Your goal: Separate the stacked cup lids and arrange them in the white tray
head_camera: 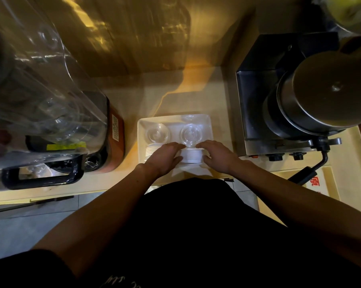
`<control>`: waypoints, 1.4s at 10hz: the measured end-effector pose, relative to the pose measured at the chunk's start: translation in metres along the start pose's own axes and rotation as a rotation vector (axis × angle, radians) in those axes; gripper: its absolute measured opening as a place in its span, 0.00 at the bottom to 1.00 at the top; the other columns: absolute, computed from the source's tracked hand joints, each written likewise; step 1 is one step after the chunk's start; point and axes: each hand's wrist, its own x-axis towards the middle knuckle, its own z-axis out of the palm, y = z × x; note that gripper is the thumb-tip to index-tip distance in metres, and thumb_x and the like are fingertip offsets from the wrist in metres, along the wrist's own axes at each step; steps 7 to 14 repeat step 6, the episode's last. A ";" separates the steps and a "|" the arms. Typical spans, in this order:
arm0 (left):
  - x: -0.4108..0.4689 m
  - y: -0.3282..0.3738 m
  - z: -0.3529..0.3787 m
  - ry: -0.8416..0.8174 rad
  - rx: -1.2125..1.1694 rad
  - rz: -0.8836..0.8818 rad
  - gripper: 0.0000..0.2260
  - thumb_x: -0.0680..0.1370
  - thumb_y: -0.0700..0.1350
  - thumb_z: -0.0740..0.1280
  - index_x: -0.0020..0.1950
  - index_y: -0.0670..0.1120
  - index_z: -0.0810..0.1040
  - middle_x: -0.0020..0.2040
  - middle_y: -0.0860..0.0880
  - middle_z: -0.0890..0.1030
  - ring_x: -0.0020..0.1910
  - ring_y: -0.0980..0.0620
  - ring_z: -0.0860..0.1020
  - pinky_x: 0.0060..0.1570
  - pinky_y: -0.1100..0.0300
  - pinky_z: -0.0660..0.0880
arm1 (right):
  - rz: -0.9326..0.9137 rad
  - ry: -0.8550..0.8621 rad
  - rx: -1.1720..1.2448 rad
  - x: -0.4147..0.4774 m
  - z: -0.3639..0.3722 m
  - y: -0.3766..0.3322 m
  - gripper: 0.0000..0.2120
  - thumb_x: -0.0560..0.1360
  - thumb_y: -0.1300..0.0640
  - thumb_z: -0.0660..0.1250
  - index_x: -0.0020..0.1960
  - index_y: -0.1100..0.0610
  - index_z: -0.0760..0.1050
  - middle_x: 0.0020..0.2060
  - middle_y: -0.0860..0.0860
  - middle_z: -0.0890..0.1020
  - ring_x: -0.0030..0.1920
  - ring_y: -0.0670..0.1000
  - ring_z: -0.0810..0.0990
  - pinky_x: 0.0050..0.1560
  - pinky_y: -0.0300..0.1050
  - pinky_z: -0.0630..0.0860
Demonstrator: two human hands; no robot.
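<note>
A white rectangular tray (142,129) sits on the counter in front of me. Two clear domed lids lie in its far half, one on the left (156,133) and one on the right (191,134). A third clear lid (188,117) shows faintly at the far rim. A stack of white lids (151,150) lies on its side at the tray's near left. A second white lid stack (193,155) stands at the near edge. My left hand (165,157) and my right hand (216,155) grip it from both sides.
A large blender with a clear jug (50,113) and black handle (40,176) stands on the left. A steel machine with a round metal pot (320,96) fills the right. The counter's front edge (50,198) runs just below my hands. A brown wall rises behind.
</note>
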 end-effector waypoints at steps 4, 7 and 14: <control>-0.006 0.002 -0.003 0.024 0.041 0.023 0.19 0.80 0.46 0.62 0.72 0.45 0.70 0.69 0.44 0.74 0.68 0.44 0.69 0.68 0.54 0.65 | 0.000 0.044 -0.017 -0.005 -0.004 -0.009 0.23 0.78 0.59 0.62 0.72 0.56 0.68 0.70 0.56 0.73 0.70 0.57 0.69 0.69 0.47 0.63; -0.005 0.000 -0.004 0.056 0.033 0.049 0.18 0.80 0.45 0.63 0.70 0.44 0.72 0.67 0.43 0.76 0.65 0.42 0.72 0.67 0.54 0.66 | -0.015 0.070 -0.010 -0.002 -0.005 -0.009 0.23 0.77 0.59 0.62 0.72 0.56 0.68 0.69 0.56 0.73 0.70 0.57 0.70 0.69 0.48 0.65; -0.005 0.000 -0.004 0.056 0.033 0.049 0.18 0.80 0.45 0.63 0.70 0.44 0.72 0.67 0.43 0.76 0.65 0.42 0.72 0.67 0.54 0.66 | -0.015 0.070 -0.010 -0.002 -0.005 -0.009 0.23 0.77 0.59 0.62 0.72 0.56 0.68 0.69 0.56 0.73 0.70 0.57 0.70 0.69 0.48 0.65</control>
